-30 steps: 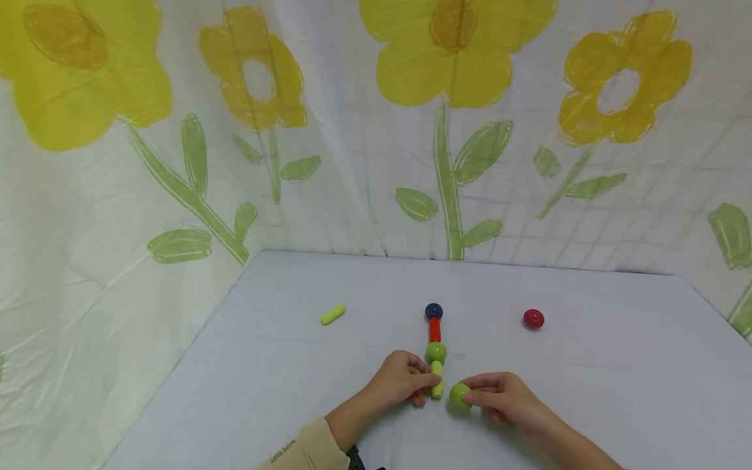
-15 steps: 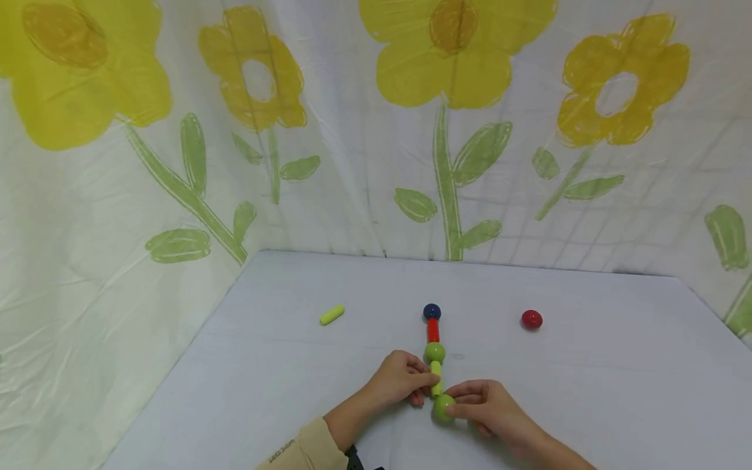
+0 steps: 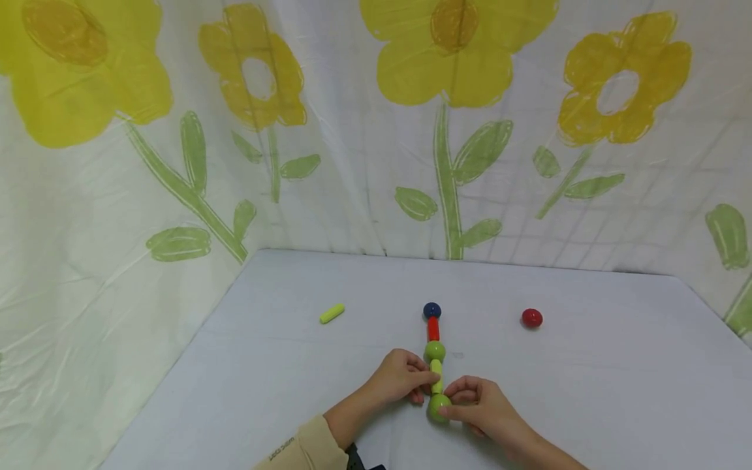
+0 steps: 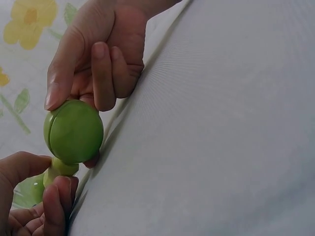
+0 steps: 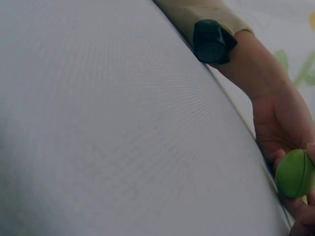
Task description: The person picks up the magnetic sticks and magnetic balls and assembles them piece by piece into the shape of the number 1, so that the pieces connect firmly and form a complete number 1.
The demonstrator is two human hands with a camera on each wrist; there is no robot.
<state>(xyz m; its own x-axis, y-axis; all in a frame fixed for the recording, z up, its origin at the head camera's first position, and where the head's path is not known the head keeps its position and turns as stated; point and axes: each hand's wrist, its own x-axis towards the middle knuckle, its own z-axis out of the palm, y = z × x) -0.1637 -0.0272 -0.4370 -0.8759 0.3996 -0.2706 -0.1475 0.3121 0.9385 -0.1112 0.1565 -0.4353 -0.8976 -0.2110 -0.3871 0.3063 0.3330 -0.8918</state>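
Note:
A row of toy pieces runs toward me on the table: a dark blue ball, a red stick, a green ball, then a yellow-green stick. My left hand pinches that stick between thumb and fingers. At the near end of the row, my right hand grips a second green ball, which meets the stick's end. A groove circles this ball in the left wrist view. Whether stick and ball are joined or only touching, I cannot tell.
Farther back on the left lies a loose yellow-green stick. A red ball sits at the back right of the white table. Behind the table hangs a flower-printed curtain.
My right hand has brought the green ball leftward, from beside the yellow-green stick to its near end. The left hand keeps its hold on the stick in about the same place.

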